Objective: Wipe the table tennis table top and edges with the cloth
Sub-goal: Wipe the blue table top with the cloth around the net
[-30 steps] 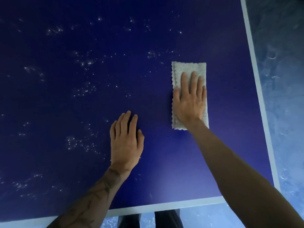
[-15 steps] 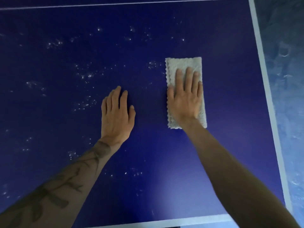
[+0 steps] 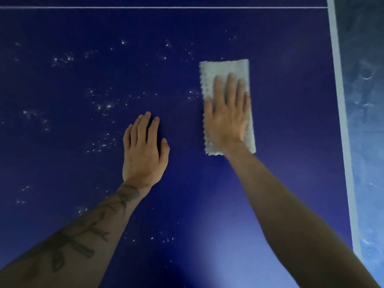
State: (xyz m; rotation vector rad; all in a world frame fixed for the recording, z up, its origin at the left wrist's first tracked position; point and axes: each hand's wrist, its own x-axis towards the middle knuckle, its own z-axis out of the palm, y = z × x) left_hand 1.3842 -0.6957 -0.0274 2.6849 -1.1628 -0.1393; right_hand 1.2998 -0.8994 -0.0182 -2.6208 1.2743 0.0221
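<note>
The dark blue table tennis table top fills the view, with a white edge stripe down its right side. A folded pale grey cloth lies flat on it, right of centre. My right hand presses flat on the cloth with straight fingers. My left hand rests flat on the bare table top, to the left of the cloth and a little nearer to me. White specks dot the surface left of both hands.
A thin white line crosses the table at the far end. Beyond the right edge stripe lies a mottled blue-grey floor.
Both hands have slid away from me across the table, the right one pushing the cloth along. The near edge of the table has dropped out of view and the far white line has appeared.
</note>
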